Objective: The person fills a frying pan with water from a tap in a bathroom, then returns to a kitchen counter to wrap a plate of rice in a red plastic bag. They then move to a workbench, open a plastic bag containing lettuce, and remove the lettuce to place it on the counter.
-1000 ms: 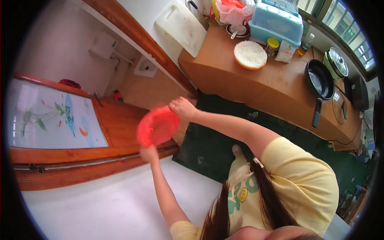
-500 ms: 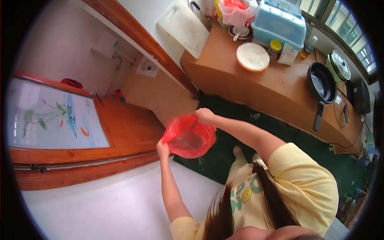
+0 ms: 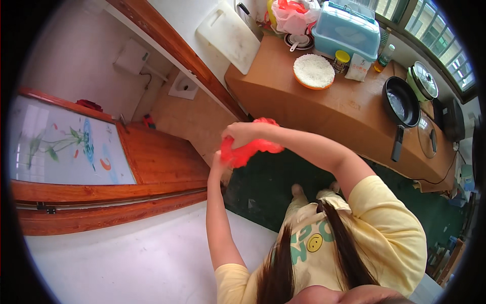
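A red plastic bag (image 3: 247, 152) hangs bunched between my hands, above the dark green floor by the doorway. My right hand (image 3: 241, 135) is closed on its upper part, with the bag's folds showing on both sides. Just below and to the left, my left hand (image 3: 218, 161) grips the bag's left edge; its fingers are partly hidden. The two hands are close together. The bag's opening is not visible.
Along the right runs a brown-covered counter (image 3: 349, 109) bearing a bowl of white grains (image 3: 314, 71), a black frying pan (image 3: 401, 101), a glass lid (image 3: 428, 137) and a blue lidded box (image 3: 347, 30). A wooden door (image 3: 162, 162) with a painted glass panel stands at left.
The bag was held spread wide with its mouth showing; now it is gathered up. My right hand has moved left, and my left hand up, bringing them together.
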Action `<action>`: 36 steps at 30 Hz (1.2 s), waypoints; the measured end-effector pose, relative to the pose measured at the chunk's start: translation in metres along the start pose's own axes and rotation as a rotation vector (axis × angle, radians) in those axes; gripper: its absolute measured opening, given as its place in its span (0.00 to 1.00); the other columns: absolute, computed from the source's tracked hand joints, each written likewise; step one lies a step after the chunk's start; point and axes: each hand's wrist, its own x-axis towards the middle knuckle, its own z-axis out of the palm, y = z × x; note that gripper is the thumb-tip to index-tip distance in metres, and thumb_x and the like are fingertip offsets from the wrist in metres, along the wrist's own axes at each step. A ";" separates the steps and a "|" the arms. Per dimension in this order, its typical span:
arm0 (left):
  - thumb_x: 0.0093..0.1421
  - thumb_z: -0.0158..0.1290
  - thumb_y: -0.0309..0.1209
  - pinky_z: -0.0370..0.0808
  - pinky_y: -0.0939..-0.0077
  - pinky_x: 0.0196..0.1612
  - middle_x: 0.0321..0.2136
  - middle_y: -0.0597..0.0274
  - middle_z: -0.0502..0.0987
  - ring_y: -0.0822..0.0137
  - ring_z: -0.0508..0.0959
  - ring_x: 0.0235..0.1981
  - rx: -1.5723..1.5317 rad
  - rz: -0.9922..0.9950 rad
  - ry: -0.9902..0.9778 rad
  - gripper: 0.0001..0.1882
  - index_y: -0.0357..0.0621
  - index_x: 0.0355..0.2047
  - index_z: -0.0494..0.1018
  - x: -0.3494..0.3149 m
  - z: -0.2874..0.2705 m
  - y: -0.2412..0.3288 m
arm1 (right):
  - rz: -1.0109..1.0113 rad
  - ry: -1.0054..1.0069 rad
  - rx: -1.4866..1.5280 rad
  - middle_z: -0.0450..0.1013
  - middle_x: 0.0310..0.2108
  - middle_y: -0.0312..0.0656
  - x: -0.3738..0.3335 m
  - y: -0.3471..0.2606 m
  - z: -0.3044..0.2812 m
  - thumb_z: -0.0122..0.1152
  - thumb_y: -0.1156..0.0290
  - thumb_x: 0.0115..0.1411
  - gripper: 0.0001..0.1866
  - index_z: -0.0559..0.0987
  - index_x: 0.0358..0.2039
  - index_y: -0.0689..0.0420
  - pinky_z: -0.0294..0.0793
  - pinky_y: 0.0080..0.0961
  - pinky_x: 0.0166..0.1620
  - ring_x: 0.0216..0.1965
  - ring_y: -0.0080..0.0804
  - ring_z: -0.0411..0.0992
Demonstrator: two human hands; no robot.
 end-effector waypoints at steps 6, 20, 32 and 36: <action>0.47 0.48 0.22 0.70 0.72 0.39 0.34 0.48 0.75 0.55 0.75 0.35 0.466 0.372 0.194 0.12 0.34 0.34 0.72 -0.016 -0.006 -0.021 | 0.475 -0.246 -0.601 0.74 0.31 0.49 -0.070 0.061 -0.001 0.59 0.67 0.43 0.15 0.77 0.33 0.58 0.72 0.38 0.39 0.36 0.47 0.73; 0.43 0.47 0.21 0.69 0.54 0.34 0.25 0.45 0.75 0.46 0.75 0.32 0.791 -0.038 0.122 0.11 0.43 0.28 0.74 -0.078 -0.043 -0.066 | 0.129 0.026 -0.669 0.74 0.21 0.39 -0.048 0.079 0.128 0.52 0.68 0.48 0.07 0.77 0.25 0.53 0.71 0.33 0.26 0.26 0.36 0.75; 0.46 0.45 0.18 0.70 0.63 0.37 0.19 0.52 0.73 0.52 0.73 0.28 0.865 -0.091 0.205 0.06 0.34 0.25 0.71 -0.144 -0.001 -0.101 | 0.109 -0.103 -0.218 0.74 0.32 0.47 -0.059 0.056 0.178 0.54 0.73 0.43 0.15 0.75 0.34 0.58 0.70 0.36 0.41 0.37 0.43 0.72; 0.48 0.44 0.17 0.72 0.71 0.33 0.21 0.57 0.76 0.62 0.76 0.29 0.030 -0.148 0.308 0.07 0.34 0.25 0.72 -0.125 0.003 -0.119 | 0.402 0.088 -0.094 0.75 0.30 0.48 -0.086 0.078 0.152 0.53 0.71 0.43 0.12 0.79 0.31 0.54 0.72 0.38 0.40 0.38 0.47 0.73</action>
